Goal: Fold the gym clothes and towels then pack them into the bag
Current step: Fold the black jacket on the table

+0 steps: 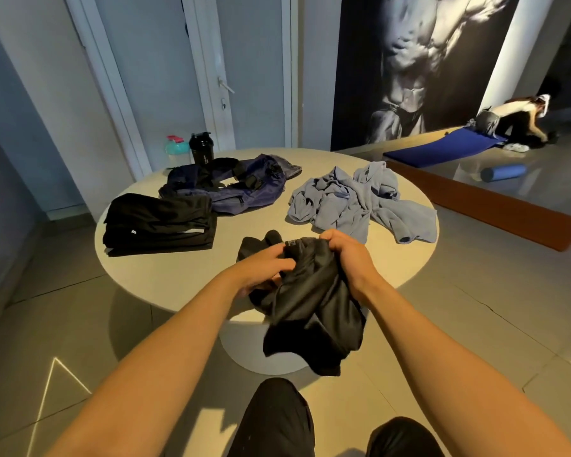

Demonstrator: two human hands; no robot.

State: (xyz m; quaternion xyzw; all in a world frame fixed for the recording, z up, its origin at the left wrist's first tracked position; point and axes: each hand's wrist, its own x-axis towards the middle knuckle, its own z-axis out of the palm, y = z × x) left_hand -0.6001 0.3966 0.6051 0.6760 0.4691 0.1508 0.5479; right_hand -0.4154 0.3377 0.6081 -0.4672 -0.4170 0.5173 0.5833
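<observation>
Left hand (264, 268) and right hand (350, 255), fingers bunched into a black garment (314, 311) draping off the round desk (165, 275). Behind: folded black clothes (160, 222), navy bag (231, 186), crumpled towels (356, 199). Tiled floor (475, 308), blue mat (442, 150).

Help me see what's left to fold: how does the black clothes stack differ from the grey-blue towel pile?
The black clothes stack is folded flat; the grey-blue towel pile is crumpled and spread out. The stack lies on the left, beside the navy bag; the pile lies on the right. Both rest on the round table.
</observation>
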